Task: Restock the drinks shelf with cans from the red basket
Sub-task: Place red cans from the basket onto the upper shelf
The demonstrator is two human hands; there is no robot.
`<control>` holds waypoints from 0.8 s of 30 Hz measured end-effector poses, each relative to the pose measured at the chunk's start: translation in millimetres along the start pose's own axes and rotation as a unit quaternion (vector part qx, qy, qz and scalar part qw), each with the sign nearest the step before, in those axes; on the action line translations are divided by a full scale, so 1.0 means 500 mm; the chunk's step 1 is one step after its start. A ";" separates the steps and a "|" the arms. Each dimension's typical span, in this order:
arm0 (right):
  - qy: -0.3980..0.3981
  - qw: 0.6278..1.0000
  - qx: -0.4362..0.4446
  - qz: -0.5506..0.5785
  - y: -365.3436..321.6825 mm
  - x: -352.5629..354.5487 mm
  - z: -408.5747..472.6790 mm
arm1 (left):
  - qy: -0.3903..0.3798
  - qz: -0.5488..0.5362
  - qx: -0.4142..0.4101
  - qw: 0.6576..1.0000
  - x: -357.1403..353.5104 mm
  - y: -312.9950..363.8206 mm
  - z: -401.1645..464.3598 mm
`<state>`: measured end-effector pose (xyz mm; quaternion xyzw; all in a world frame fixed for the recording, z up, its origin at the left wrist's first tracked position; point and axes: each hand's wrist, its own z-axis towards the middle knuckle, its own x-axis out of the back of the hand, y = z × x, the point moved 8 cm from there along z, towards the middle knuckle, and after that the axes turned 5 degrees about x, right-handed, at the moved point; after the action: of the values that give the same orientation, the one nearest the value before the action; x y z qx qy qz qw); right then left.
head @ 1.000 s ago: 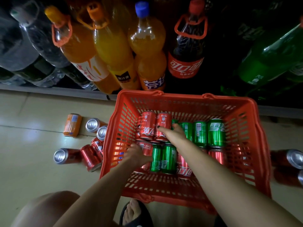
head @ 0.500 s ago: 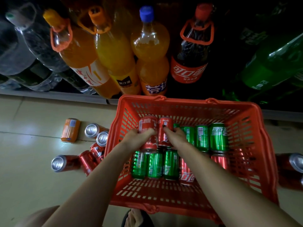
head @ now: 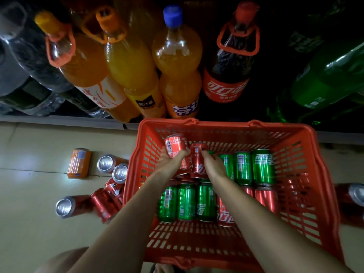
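Note:
The red basket [head: 307, 194] sits on the floor in front of the drinks shelf [head: 59, 120]. Inside it lie several green cans [head: 263, 166] and red cans [head: 266, 200]. My left hand [head: 169, 160] is shut on a red cola can [head: 175, 144], lifted and tilted near the basket's far wall. My right hand [head: 213, 164] grips a second red cola can [head: 198, 160] right beside it. Both forearms reach in from the bottom.
Large bottles fill the shelf: orange drinks [head: 177, 62], a cola bottle [head: 230, 69], green bottles [head: 331, 75], water at left. Loose cans lie on the floor left of the basket: an orange can [head: 78, 163], several red ones [head: 102, 203]. More red cans [head: 352, 198] lie at right.
My left hand moved from the basket's near-left cans up to a red can; both hands closed on red cans and raised them toward the basket's far wall.

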<state>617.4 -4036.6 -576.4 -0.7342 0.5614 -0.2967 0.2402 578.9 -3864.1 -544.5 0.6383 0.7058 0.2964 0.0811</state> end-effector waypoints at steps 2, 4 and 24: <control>-0.026 0.999 -0.022 0.030 0.010 -0.003 0.006 | -0.028 -0.027 0.000 0.999 -0.008 -0.001 -0.001; -0.051 0.997 -0.025 0.042 0.010 -0.007 0.008 | -0.068 -0.042 0.003 0.997 -0.016 -0.001 0.000; -0.190 0.973 0.010 0.133 0.008 0.007 -0.053 | -0.177 -0.066 -0.031 0.981 -0.061 -0.032 -0.051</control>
<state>596.6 -4041.5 -559.6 -0.6938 0.5948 -0.1223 0.3871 558.0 -3901.3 -540.1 0.6297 0.7115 0.1941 0.2441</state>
